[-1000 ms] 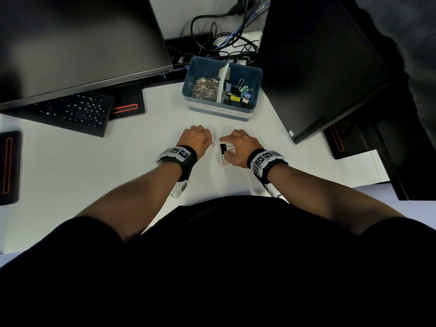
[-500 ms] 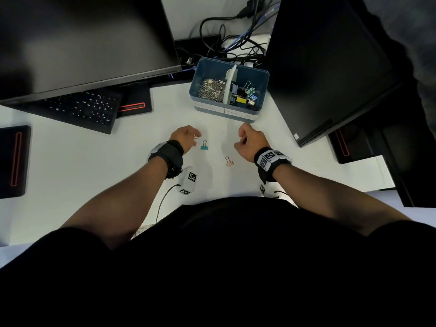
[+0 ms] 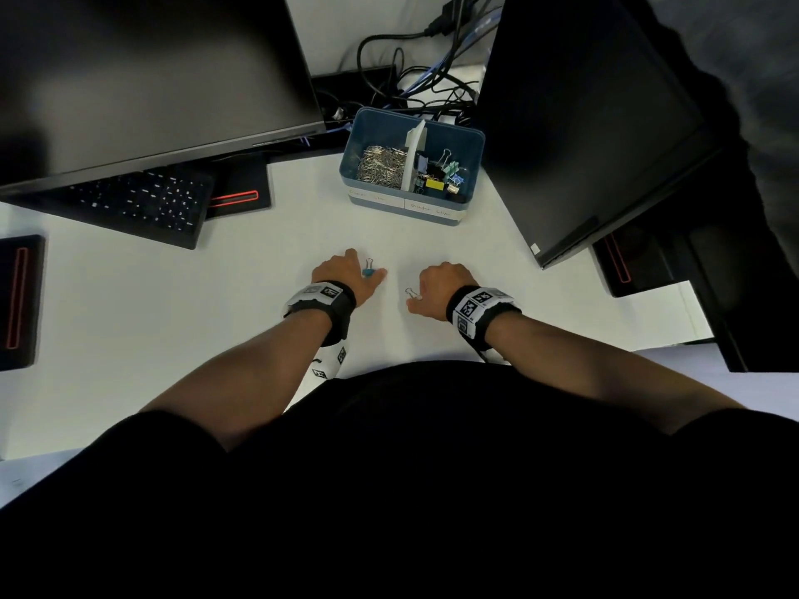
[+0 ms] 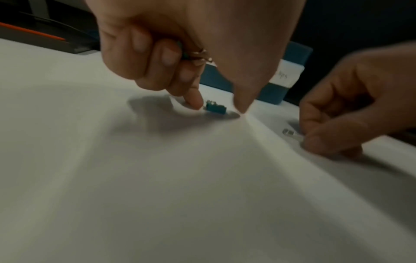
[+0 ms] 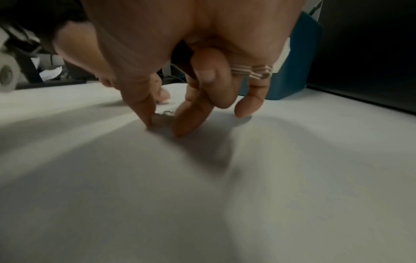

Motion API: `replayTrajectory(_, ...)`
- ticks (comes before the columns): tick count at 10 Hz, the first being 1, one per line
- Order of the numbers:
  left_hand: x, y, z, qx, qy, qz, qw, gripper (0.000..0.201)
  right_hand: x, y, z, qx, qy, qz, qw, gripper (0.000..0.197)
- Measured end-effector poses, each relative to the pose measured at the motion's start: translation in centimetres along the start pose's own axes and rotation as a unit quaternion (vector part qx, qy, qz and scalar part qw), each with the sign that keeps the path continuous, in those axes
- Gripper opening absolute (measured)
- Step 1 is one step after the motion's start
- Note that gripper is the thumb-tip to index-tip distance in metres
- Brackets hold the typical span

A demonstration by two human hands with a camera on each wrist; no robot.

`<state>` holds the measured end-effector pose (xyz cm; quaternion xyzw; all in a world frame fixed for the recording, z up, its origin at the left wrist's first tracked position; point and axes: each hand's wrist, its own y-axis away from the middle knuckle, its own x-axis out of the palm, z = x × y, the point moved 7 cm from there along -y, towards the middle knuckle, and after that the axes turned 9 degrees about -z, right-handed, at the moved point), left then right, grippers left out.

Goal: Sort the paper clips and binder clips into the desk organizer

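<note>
Now both hands have dropped from near the organizer onto the white desk [image 3: 173,317]. The left hand [image 3: 341,274], a glinting clip [image 4: 199,55] tucked in its curled fingers, brackets the small teal metal binder clip [image 3: 368,272] with forefinger and thumb. The right hand [image 3: 441,287] pinches the pale wire-handled binder clip [image 3: 410,292]. These look like the last strays. The black keyboard [image 3: 142,205] is well apart, the path to the blue plastic desk organizer [image 3: 376,201] is open, and the dark right monitor [image 3: 605,123] overhangs its right compartment.

The head view looks steeply down from above the desk [image 3: 129,322], while both wrist views skim close along its near edge toward the organizer [image 3: 413,166], sharing both hands.
</note>
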<state>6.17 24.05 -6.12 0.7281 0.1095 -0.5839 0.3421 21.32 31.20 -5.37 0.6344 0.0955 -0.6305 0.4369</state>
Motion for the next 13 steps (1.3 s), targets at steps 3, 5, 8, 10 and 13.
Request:
replayTrajectory(3, -2.1, 0.0, -1.3, 0.034, 0.057, -0.014, 0.998, 0.049, -7.9, -1.1, -1.7, 0.113, -0.333, -0.117, 0.929, 0.025)
replayTrajectory(5, -9.9, -1.7, -4.6, 0.076, 0.185, -0.109, 0.974, 0.044, -15.4, -4.2, -5.4, 0.179, -0.318, -0.208, 0.907, 0.039)
replayTrajectory(8, -14.1, -6.0, -11.4, 0.045, 0.237, -0.049, 0.969, 0.033, -15.0, -5.2, -7.3, 0.320, -0.575, -0.159, 0.736, 0.086)
replayTrajectory(10, -13.0, -6.3, -10.7, -0.012, 0.270, -0.051, 0.961, 0.041, -15.2, -5.2, -6.1, 0.272, -0.685, -0.145, 0.661, 0.096)
replayTrajectory(13, -13.7, -5.7, -12.6, 0.001, 0.455, 0.014, 0.890, 0.031, -13.3, -3.6, -7.5, 0.295, -0.623, -0.275, 0.670, 0.096)
